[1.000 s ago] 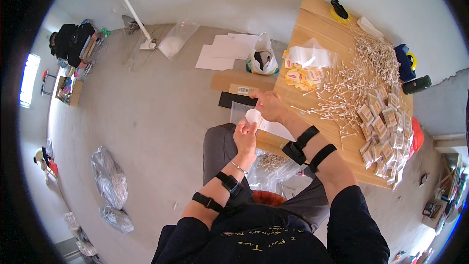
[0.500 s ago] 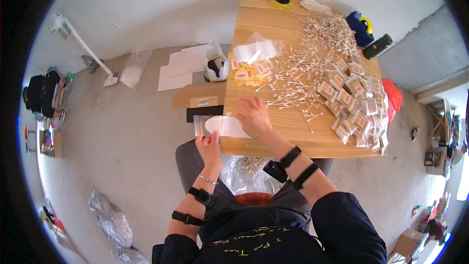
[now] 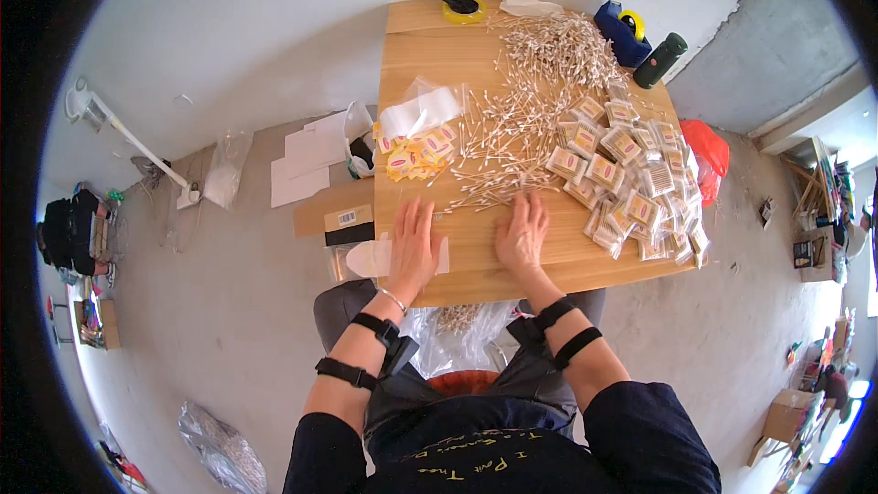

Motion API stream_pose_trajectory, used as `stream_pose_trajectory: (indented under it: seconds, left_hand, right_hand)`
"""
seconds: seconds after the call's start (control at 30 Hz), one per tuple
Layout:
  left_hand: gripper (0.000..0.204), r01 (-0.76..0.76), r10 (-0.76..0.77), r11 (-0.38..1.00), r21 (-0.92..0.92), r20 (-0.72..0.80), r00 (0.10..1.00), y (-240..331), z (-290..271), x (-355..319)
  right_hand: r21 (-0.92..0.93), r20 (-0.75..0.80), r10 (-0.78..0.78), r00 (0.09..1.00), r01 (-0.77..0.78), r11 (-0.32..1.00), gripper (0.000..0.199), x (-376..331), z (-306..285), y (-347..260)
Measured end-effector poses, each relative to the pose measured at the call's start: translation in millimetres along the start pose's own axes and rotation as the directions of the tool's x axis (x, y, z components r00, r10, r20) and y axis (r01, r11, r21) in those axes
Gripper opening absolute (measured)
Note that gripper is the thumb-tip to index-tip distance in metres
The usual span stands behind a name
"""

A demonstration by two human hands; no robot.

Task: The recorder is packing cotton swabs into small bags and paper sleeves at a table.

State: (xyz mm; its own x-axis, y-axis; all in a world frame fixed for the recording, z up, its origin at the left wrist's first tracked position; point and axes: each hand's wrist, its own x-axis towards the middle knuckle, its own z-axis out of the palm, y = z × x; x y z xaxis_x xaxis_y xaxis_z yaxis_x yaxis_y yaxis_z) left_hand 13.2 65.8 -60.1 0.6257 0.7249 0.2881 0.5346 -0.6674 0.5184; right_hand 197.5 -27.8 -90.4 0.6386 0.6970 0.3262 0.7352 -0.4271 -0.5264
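My left hand [image 3: 416,247] lies palm down near the table's left front corner, fingers stretched out, over a white sheet with a rounded end [image 3: 369,259]. The sheet sticks out past the table edge, together with a clear plastic bag [image 3: 339,265]. My right hand [image 3: 524,236] is also palm down, its extended fingertips at the near edge of the loose cotton swabs [image 3: 498,185]. Neither hand shows anything held. Ahead of my left hand are yellow printed cards [image 3: 419,154] with clear bags of white sheets [image 3: 422,113] on them.
Packed bags of cotton swabs [image 3: 631,174] pile up at the table's right. A larger swab heap [image 3: 567,46] lies at the back, beside a blue tape dispenser [image 3: 622,34] and a dark green cylinder [image 3: 659,61]. Cardboard [image 3: 334,210] stands at the left edge.
My right hand has left the white sheet and moved right to the swabs. My left hand has let go of the clear bag's edge and moved onto the table. The whole view has shifted.
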Motion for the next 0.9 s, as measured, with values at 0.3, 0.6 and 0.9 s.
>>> stream_pose_trajectory:
  seconds: [0.3,0.6,0.9]
  left_hand:
    - [0.018,-0.099,0.097,0.99,-0.105,-0.023,0.995,-3,-2,-5]
    - [0.018,-0.157,0.154,0.985,-0.068,-0.037,0.987,-13,-14,-40]
    - [0.04,-0.1,0.101,0.995,0.018,-0.049,0.994,-12,-16,-40]
  right_hand:
    - [0.153,0.165,-0.234,0.958,0.209,0.966,0.048,-26,1,-40]
    - [0.264,0.209,-0.445,0.871,0.387,0.883,0.044,-39,-3,-43]
    - [0.067,0.079,-0.266,0.961,0.261,0.963,0.039,-7,-9,-18]
